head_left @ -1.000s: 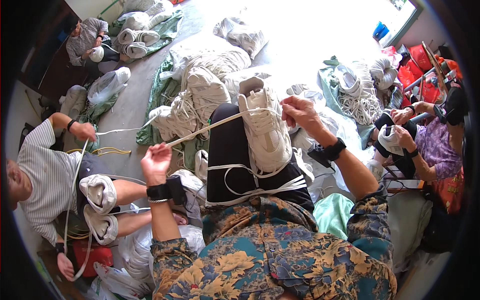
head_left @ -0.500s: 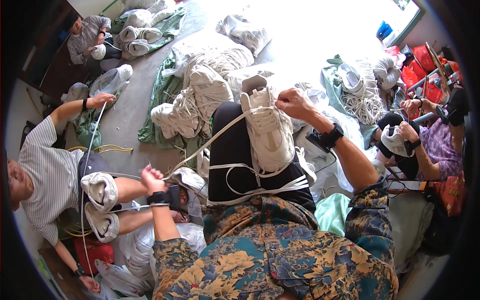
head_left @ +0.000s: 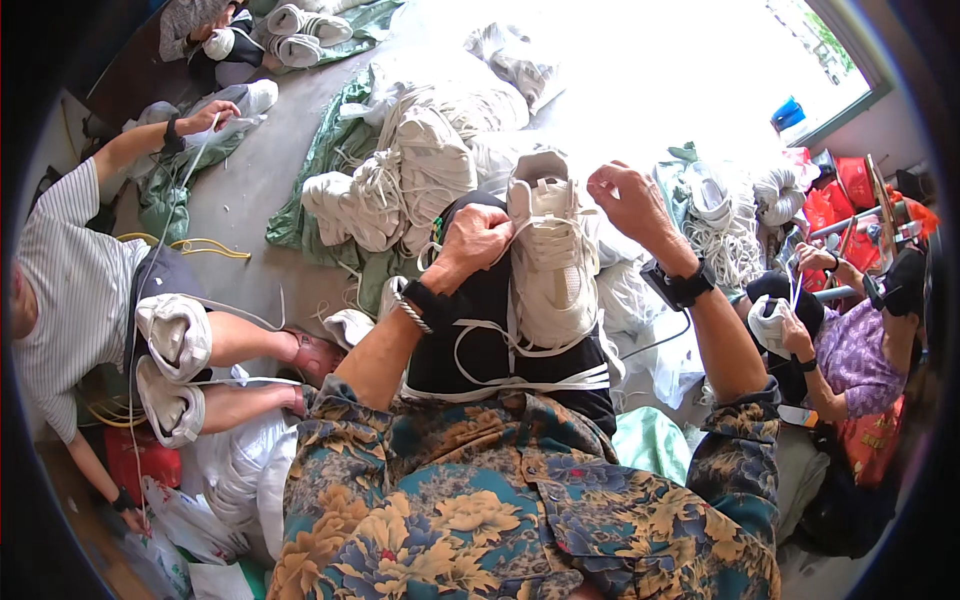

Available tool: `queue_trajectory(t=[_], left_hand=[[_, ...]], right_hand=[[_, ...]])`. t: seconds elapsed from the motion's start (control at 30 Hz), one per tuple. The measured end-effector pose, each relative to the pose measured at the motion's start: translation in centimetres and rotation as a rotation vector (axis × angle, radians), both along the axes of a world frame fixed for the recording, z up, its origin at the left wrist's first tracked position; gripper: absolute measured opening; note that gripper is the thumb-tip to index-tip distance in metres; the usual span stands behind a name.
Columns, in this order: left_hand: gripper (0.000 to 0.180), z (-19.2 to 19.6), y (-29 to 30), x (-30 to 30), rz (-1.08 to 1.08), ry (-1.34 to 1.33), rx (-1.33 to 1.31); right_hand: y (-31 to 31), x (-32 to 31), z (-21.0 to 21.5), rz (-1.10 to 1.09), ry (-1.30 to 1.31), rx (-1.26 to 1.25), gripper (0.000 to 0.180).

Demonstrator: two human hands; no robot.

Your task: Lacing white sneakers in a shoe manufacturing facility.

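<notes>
A cream-white lace-up sneaker (head_left: 553, 285) rests on my black-trousered lap, its opening pointing away from me. Beside its upper left edge, my left hand (head_left: 474, 243) is closed in a pinch on a pale shoelace (head_left: 428, 252), part of which loops out past the wrist. My right hand (head_left: 632, 208) hovers just off the shoe's upper right side, fingers curled; what they hold, if anything, is too small to make out. Across my thighs, below the toe, runs a band of white laces (head_left: 505, 385).
Piled sneakers and laces (head_left: 420, 165) lie ahead on green sacking. At left a person in a striped shirt (head_left: 85, 265) stretches a lace, two shoes (head_left: 172, 335) at the knees. At right a person in purple (head_left: 870, 350) handles a shoe, near more shoes and laces (head_left: 722, 215).
My left hand has come from the lower left up to the sneaker's side, and the long taut lace is now drawn in. My right hand has moved slightly away from the shoe.
</notes>
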State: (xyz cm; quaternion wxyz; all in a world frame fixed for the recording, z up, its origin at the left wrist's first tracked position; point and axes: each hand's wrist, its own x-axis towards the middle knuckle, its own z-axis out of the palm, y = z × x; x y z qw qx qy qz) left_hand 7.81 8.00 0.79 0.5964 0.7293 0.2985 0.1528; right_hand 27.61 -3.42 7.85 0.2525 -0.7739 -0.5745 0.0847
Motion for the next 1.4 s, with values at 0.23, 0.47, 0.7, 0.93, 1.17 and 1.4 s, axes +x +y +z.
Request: queue_trajectory(t=[0.23,0.47,0.7,0.93,1.17,1.4], left_hand=[[0.021,-0.5,-0.5,0.7,0.033,0.053,0.155],[0.02,0.1,-1.4,1.5,0.127,0.098,0.386],[0.02,0.5,-0.9,1.0,0.017,-0.006,-0.456],[0.026,-0.8,-0.9,2.0,0.038,0.059,0.162],[0.015,0.5,-0.7,1.1,0.219,-0.055,0.538],[0.016,4.0,-2.4,3.4,0.027,-0.326,0.354]], right_hand=[[2.3,-2.9,-3.1,0.306,-0.137,0.156,0.008],[2.6,-3.8,-4.5,0.209,-0.142,0.014,0.014],[2.2,-3.8,-4.3,0.227,-0.099,-0.004,0.012],[2.4,-3.9,-4.6,0.193,-0.051,0.005,0.013],[1.7,-1.8,-3.6,0.242,-0.072,0.199,0.006],[-0.1,-0.6,0.8,0.258,0.129,0.253,0.004]])
